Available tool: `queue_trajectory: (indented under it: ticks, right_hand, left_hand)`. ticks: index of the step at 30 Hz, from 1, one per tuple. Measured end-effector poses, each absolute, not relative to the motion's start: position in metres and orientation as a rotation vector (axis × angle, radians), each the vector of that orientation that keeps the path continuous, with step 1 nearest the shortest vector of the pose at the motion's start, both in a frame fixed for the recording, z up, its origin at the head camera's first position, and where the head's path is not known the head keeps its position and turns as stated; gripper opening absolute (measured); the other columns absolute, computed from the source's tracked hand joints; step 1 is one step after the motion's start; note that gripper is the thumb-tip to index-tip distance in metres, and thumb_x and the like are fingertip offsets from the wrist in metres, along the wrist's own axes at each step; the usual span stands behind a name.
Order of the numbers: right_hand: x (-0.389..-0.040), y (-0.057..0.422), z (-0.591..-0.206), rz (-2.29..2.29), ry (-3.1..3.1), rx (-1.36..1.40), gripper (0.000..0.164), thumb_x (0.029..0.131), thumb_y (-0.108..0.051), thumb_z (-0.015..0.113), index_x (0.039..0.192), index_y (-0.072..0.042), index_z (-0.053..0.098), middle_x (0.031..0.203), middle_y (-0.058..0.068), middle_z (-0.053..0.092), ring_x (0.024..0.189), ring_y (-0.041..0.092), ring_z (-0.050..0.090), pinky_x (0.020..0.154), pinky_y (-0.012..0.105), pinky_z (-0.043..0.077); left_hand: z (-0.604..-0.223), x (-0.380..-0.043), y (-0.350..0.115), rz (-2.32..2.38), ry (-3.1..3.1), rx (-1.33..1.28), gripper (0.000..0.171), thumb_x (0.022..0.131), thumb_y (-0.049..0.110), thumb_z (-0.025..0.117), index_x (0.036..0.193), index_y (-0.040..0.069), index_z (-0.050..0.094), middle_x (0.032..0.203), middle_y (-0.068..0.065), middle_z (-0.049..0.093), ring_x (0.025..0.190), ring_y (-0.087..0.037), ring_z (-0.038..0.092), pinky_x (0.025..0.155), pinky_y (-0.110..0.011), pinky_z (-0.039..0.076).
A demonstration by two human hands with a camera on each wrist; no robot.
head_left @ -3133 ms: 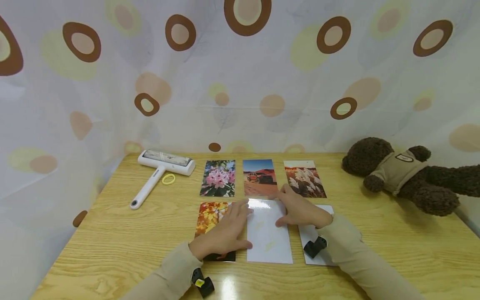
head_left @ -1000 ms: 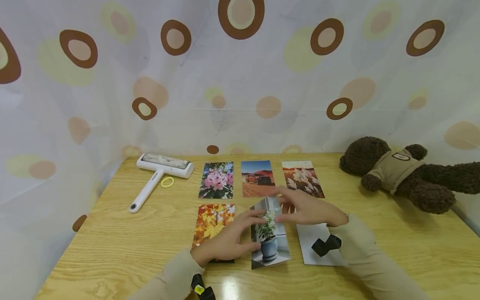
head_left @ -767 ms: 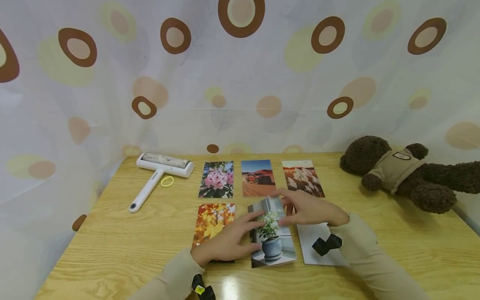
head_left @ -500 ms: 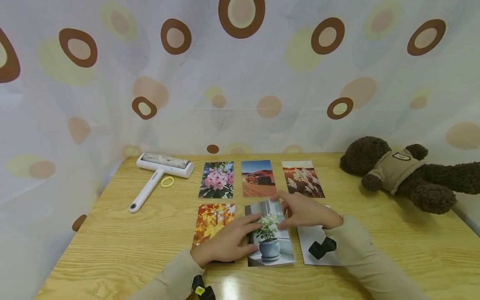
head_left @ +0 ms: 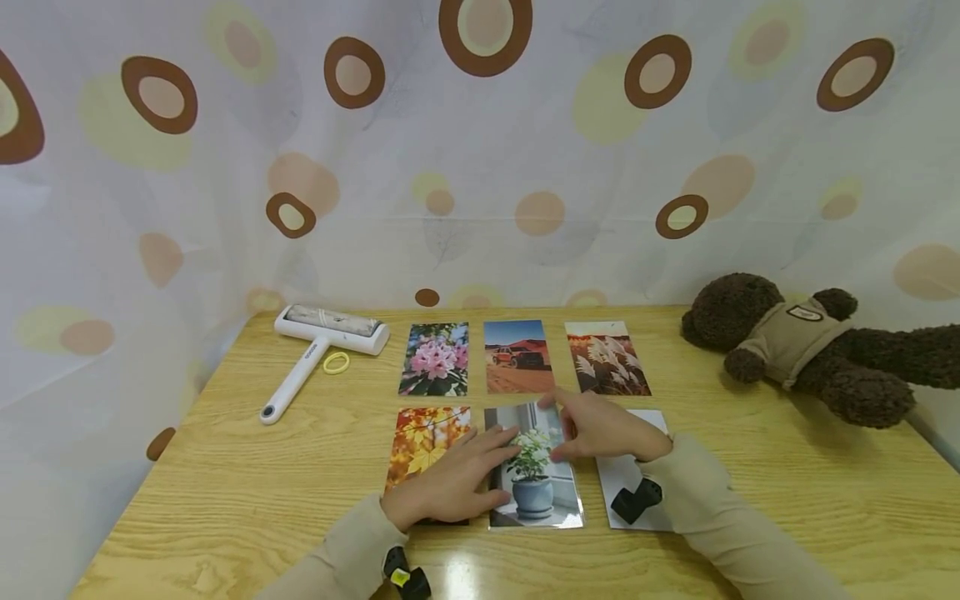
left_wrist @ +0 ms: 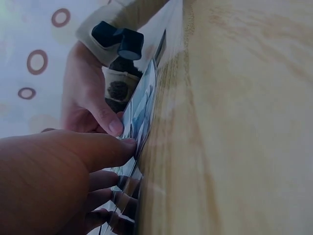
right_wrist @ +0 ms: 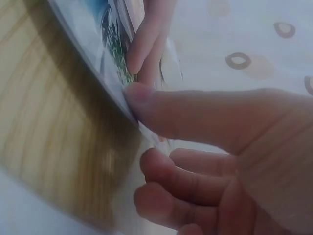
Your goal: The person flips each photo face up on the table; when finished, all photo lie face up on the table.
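A glossy photo of a potted plant (head_left: 534, 492) lies on the wooden table in the middle of the front row. My left hand (head_left: 453, 479) rests with fairly straight fingers on its left part, over the maple-leaf photo (head_left: 420, 433) beside it. My right hand (head_left: 603, 429) touches the plant photo's upper right: the index finger is by the top corner, the thumb on the right edge. In the right wrist view the thumb (right_wrist: 161, 110) meets the edge, while other fingers sit loosely bent. Under my right wrist lies a white, face-down card (head_left: 618, 483).
Behind stand three photos in a row: pink flowers (head_left: 435, 358), a red off-road vehicle (head_left: 517, 357) and reed plumes (head_left: 607, 358). A white lint roller (head_left: 303, 375) and a yellow ring (head_left: 336, 362) lie left. A brown teddy bear (head_left: 798, 333) lies right.
The middle card showed its white back; now its plant picture faces up. It was tilted between both hands, then came down flat and shifted slightly left, lining up with the row.
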State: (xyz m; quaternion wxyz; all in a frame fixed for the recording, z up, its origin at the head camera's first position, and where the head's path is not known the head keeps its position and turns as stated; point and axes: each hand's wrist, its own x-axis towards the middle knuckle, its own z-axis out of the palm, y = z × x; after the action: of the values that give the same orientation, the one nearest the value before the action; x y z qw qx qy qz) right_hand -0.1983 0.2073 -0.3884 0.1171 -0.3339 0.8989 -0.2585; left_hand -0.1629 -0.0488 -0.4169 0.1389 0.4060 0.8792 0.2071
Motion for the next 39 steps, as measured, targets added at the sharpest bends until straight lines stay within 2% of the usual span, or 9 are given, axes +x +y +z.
queue_trajectory:
  ticks: [14, 22, 30, 39]
  right_hand:
    - [-0.2, 0.207, -0.392, -0.718, 2.589, -0.929, 0.058, 0.082, -0.023, 0.077, 0.128, 0.001, 0.049, 0.066, -0.007, 0.054, 0.053, 0.002, 0.047, 0.052, 0.021, 0.041]
    - [-0.199, 0.207, -0.394, -0.648, 2.614, -0.97, 0.049, 0.083, -0.022, 0.076, 0.12, -0.001, 0.051, 0.065, -0.008, 0.054, 0.052, -0.001, 0.046, 0.052, 0.019, 0.04]
    - [-0.195, 0.223, -0.383, -0.668, 2.665, -0.928, 0.041, 0.093, -0.027, 0.064, 0.122, -0.001, 0.053, 0.066, -0.007, 0.052, 0.051, 0.001, 0.043, 0.052, 0.02, 0.038]
    - [-0.194, 0.259, -0.38, -0.675, 2.765, -0.873, 0.04, 0.091, -0.023, 0.067, 0.12, 0.002, 0.055, 0.072, -0.007, 0.054, 0.057, 0.0, 0.044, 0.054, 0.02, 0.04]
  left_hand:
    - [-0.42, -0.165, -0.051, 0.561, 2.534, 1.178, 0.059, 0.098, 0.034, 0.054, 0.15, 0.016, 0.035, 0.161, -0.001, 0.02, 0.149, -0.021, 0.015, 0.119, -0.051, 0.011]
    - [-0.42, -0.165, -0.051, 0.577, 2.527, 1.167, 0.058, 0.098, 0.034, 0.054, 0.15, 0.015, 0.035, 0.161, -0.001, 0.02, 0.149, -0.021, 0.016, 0.119, -0.05, 0.01]
    - [-0.416, -0.168, -0.043, 0.733, 2.524, 1.216, 0.048, 0.098, 0.026, 0.055, 0.143, 0.012, 0.046, 0.159, -0.005, 0.026, 0.147, -0.025, 0.022, 0.118, -0.055, 0.013]
    - [-0.404, -0.17, -0.011, 0.679, 2.528, 1.33, 0.047, 0.097, 0.027, 0.058, 0.14, 0.014, 0.05, 0.157, -0.004, 0.031, 0.145, -0.025, 0.027, 0.116, -0.054, 0.021]
